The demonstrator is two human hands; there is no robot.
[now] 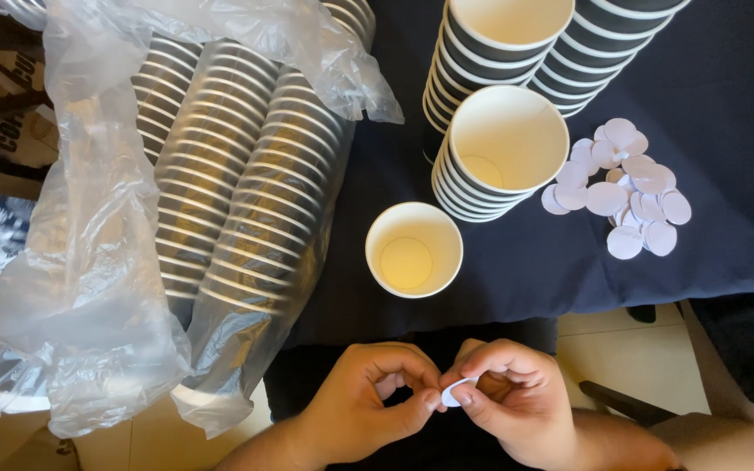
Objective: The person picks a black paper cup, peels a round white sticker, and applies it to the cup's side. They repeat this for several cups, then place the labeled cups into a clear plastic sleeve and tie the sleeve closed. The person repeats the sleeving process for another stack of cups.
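Both hands pinch one small white disc.
Left hand [368, 401] and right hand [512, 397] fingers grip the disc [455, 390]; single paper cup [414, 249] beyond stands empty.

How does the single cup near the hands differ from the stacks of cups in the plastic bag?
The single cup stands upright and alone on the dark cloth, its mouth open to the camera. The bagged stacks lie on their sides, nested in long rows under clear plastic, showing only rims. Both look like the same dark paper cups with white rims.
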